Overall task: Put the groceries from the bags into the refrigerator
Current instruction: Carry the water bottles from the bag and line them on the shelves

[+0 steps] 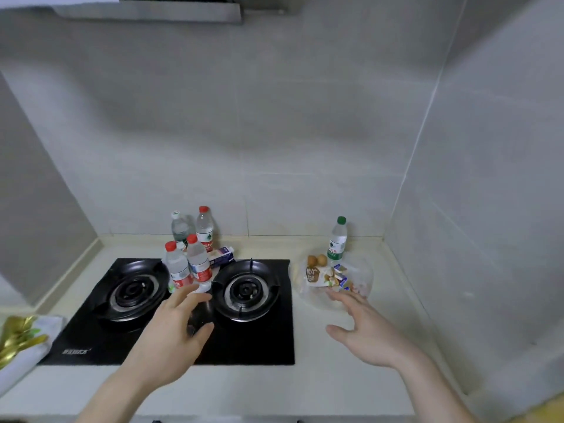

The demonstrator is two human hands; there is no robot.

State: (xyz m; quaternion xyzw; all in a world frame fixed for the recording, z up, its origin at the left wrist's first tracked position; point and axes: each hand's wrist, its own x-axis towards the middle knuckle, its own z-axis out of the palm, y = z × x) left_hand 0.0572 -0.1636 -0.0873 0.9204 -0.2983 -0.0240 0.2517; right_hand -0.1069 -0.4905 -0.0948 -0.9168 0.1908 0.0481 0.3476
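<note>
Several water bottles with red caps [199,264] stand between the two burners of a black gas stove [171,312], with a small milk carton [222,256] lying behind them. My left hand [174,328] hovers open just in front of the bottles, fingers spread, holding nothing. A clear plastic bag [332,279] with snack packets and two brown eggs lies on the counter to the right. A green-capped bottle [337,239] stands behind it. My right hand [366,331] is open, fingertips at the bag's near edge.
The cream counter [335,386] sits in a tiled corner, with walls behind and on the right. A white bag with gold and green print [21,340] lies at the left edge. A range hood [152,10] hangs overhead.
</note>
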